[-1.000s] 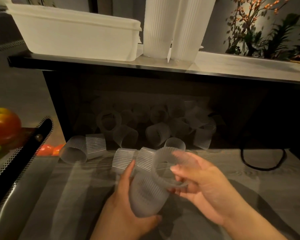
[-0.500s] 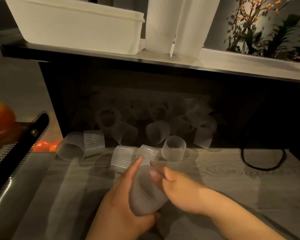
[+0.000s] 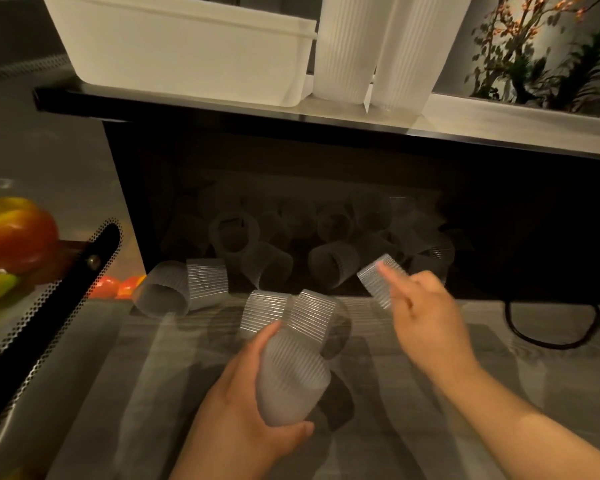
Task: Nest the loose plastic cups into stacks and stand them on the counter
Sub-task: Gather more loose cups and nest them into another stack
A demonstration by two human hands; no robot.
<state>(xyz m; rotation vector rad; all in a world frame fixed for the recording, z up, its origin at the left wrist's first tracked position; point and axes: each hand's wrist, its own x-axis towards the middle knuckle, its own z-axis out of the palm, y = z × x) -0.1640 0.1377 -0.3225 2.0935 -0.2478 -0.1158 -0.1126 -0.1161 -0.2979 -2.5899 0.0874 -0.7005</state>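
Note:
My left hand grips a short stack of nested ribbed translucent cups, tilted, low over the wooden table. My right hand reaches forward and pinches a single loose cup at the edge of the pile, with the index finger lying over it. Several more loose cups lie on their sides on the table and back in the dark recess under the counter. Two tall white cup stacks stand on the counter.
A white plastic tub sits on the counter left of the tall stacks. At the left edge are fruit and a black perforated rail. A black cable loops on the table at right. Plants stand at the back right.
My right hand left the stack held in my left hand, moved forward and right, and took hold of a loose cup, which has tilted. The left hand keeps the stack.

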